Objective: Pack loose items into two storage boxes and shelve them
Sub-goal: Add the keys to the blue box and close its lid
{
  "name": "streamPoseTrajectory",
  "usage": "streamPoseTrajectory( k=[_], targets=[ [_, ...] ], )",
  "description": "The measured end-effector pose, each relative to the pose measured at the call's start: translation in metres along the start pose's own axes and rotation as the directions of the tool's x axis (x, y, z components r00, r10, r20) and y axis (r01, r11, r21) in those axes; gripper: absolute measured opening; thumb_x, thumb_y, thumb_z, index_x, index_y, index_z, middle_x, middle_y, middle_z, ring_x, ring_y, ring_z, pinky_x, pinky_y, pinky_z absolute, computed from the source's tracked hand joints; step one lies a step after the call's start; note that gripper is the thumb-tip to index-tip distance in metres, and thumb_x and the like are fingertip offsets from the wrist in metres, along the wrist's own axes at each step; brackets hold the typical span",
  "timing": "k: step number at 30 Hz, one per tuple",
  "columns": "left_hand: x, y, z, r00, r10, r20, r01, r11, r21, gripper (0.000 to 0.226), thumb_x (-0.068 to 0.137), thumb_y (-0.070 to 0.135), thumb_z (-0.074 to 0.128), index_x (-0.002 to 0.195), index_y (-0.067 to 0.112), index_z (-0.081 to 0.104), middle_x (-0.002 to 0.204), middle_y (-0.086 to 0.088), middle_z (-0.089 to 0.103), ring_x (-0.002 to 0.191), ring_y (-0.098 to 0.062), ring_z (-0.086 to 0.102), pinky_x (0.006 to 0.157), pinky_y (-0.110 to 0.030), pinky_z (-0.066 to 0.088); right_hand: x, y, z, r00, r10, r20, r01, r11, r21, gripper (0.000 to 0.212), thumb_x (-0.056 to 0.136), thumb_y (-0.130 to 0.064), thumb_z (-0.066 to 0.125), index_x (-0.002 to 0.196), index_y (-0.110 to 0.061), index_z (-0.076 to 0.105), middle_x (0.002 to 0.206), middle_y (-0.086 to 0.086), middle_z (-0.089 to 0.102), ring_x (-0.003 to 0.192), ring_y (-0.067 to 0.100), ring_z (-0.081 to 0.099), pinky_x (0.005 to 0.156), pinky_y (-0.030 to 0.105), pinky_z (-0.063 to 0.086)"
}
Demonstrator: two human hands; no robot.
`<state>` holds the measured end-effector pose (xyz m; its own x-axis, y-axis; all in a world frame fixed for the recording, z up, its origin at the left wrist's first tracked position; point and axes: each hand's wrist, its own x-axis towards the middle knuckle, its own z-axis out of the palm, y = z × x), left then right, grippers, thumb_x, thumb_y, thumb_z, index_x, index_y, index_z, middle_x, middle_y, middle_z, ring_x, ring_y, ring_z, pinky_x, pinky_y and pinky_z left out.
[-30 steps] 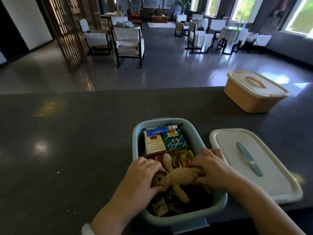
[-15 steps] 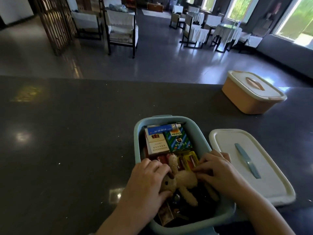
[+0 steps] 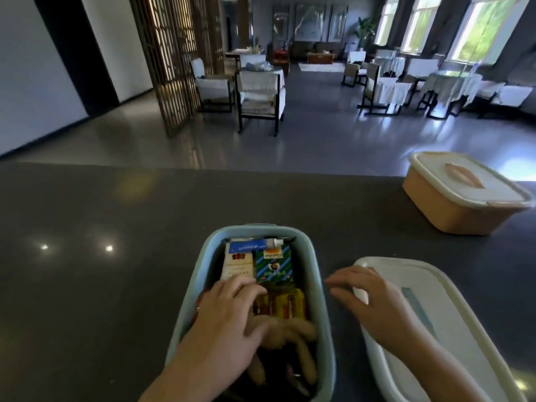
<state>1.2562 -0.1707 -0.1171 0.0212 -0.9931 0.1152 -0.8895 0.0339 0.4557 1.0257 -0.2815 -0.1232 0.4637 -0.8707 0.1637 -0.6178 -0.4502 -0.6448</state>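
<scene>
A light-blue storage box [image 3: 200, 274] stands open on the dark counter near me. Inside it lie a white-and-red carton [image 3: 236, 264], a green striped carton [image 3: 274, 265], a blue tube [image 3: 249, 246], a yellow packet [image 3: 290, 304] and a tan plush toy [image 3: 298, 332]. My left hand [image 3: 226, 323] lies flat inside the box, pressing on the plush toy and covering its head. Right of the box, the white lid [image 3: 452, 320] with a blue handle lies flat. My right hand [image 3: 368, 297] rests on the lid's left edge, fingers stretched out past the rim.
A peach storage box [image 3: 452, 216] with its white lid closed sits at the counter's far right. The dark counter [image 3: 101, 285] stretches to the left. Beyond its far edge are a floor, white-covered chairs [image 3: 261, 94] and tables.
My right hand left the plush toy and the box and moved right onto the white lid. My left hand slid forward over the toy. The camera tilted up.
</scene>
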Motion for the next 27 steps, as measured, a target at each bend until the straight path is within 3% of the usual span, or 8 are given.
streamPoseTrajectory(
  k=[3, 6, 9, 12, 16, 20, 24, 27],
  targets=[
    [0.021, 0.056, 0.019, 0.997, -0.022, -0.079, 0.023, 1.0, 0.011, 0.036, 0.09, 0.058, 0.049, 0.124, 0.049, 0.04, 0.129, 0.034, 0.022, 0.124, 0.009, 0.021, 0.104, -0.025, 0.028, -0.01, 0.046, -0.04, 0.986, 0.166, -0.008, -0.166, 0.986, -0.021, 0.016, 0.089, -0.03, 0.065, 0.102, -0.04, 0.066, 0.104, -0.02, 0.058, 0.096, 0.001, 0.053, 0.088, 0.02, 0.042],
    [0.049, 0.111, 0.049, 0.995, 0.006, -0.098, -0.008, 1.0, -0.014, 0.034, 0.092, 0.052, 0.05, 0.125, 0.045, 0.042, 0.128, 0.028, 0.029, 0.113, 0.013, 0.021, 0.091, -0.014, 0.025, -0.021, 0.096, -0.073, 0.948, 0.318, 0.019, -0.316, 0.946, -0.066, 0.024, 0.089, -0.033, 0.064, 0.113, -0.037, 0.063, 0.112, -0.015, 0.058, 0.095, 0.002, 0.056, 0.09, 0.023, 0.045],
    [0.083, 0.151, 0.088, 0.998, 0.019, -0.067, -0.019, 1.0, -0.004, 0.038, 0.094, 0.046, 0.052, 0.129, 0.032, 0.047, 0.128, 0.015, 0.041, 0.119, -0.002, 0.039, 0.097, -0.019, 0.032, -0.024, 0.142, -0.094, 0.927, 0.375, 0.027, -0.372, 0.925, -0.072, 0.031, 0.09, -0.032, 0.064, 0.121, -0.028, 0.063, 0.119, -0.01, 0.062, 0.096, 0.001, 0.054, 0.087, 0.017, 0.04],
    [0.115, 0.174, 0.125, 0.999, -0.041, 0.015, 0.04, 0.997, 0.068, 0.04, 0.095, 0.042, 0.05, 0.131, 0.025, 0.045, 0.126, 0.005, 0.046, 0.117, -0.014, 0.046, 0.099, -0.029, 0.04, -0.02, 0.179, -0.108, 0.895, 0.441, 0.071, -0.435, 0.897, -0.084, 0.04, 0.09, -0.035, 0.063, 0.129, -0.023, 0.059, 0.126, -0.006, 0.061, 0.102, 0.004, 0.054, 0.087, 0.017, 0.04],
    [0.136, 0.171, 0.166, 0.954, -0.228, 0.194, 0.199, 0.967, 0.157, 0.045, 0.096, 0.032, 0.049, 0.137, 0.016, 0.041, 0.134, -0.004, 0.043, 0.119, -0.019, 0.045, 0.1, -0.034, 0.042, -0.016, 0.216, -0.111, 0.829, 0.552, 0.089, -0.539, 0.832, -0.134, 0.054, 0.091, -0.039, 0.06, 0.139, -0.02, 0.046, 0.138, 0.002, 0.049, 0.12, 0.017, 0.051, 0.093, 0.024, 0.04],
    [0.133, 0.157, 0.191, 0.87, -0.429, 0.243, 0.388, 0.9, 0.201, 0.044, 0.092, 0.034, 0.051, 0.13, 0.012, 0.043, 0.136, -0.009, 0.038, 0.123, -0.025, 0.04, 0.099, -0.033, 0.042, -0.028, 0.241, -0.104, 0.765, 0.64, 0.069, -0.604, 0.751, -0.266, 0.054, 0.089, -0.044, 0.057, 0.136, -0.021, 0.044, 0.138, 0.008, 0.041, 0.13, 0.03, 0.036, 0.105, 0.038, 0.035],
    [0.129, 0.147, 0.202, 0.834, -0.507, 0.217, 0.471, 0.859, 0.199, 0.042, 0.092, 0.04, 0.052, 0.124, 0.014, 0.053, 0.137, -0.012, 0.03, 0.124, -0.029, 0.035, 0.1, -0.034, 0.039, -0.043, 0.252, -0.094, 0.739, 0.673, 0.024, -0.651, 0.723, -0.229, 0.05, 0.086, -0.042, 0.062, 0.13, -0.022, 0.05, 0.127, 0.006, 0.038, 0.123, 0.029, 0.039, 0.098, 0.035, 0.041],
    [0.13, 0.146, 0.203, 0.82, -0.516, 0.248, 0.513, 0.854, 0.085, 0.037, 0.09, 0.032, 0.05, 0.126, 0.022, 0.055, 0.131, -0.012, 0.034, 0.119, -0.031, 0.036, 0.097, -0.034, 0.036, -0.047, 0.253, -0.091, 0.752, 0.659, 0.033, -0.657, 0.752, -0.054, 0.05, 0.083, -0.031, 0.067, 0.13, -0.021, 0.056, 0.121, 0.005, 0.049, 0.107, 0.02, 0.052, 0.089, 0.028, 0.045]
  ],
)
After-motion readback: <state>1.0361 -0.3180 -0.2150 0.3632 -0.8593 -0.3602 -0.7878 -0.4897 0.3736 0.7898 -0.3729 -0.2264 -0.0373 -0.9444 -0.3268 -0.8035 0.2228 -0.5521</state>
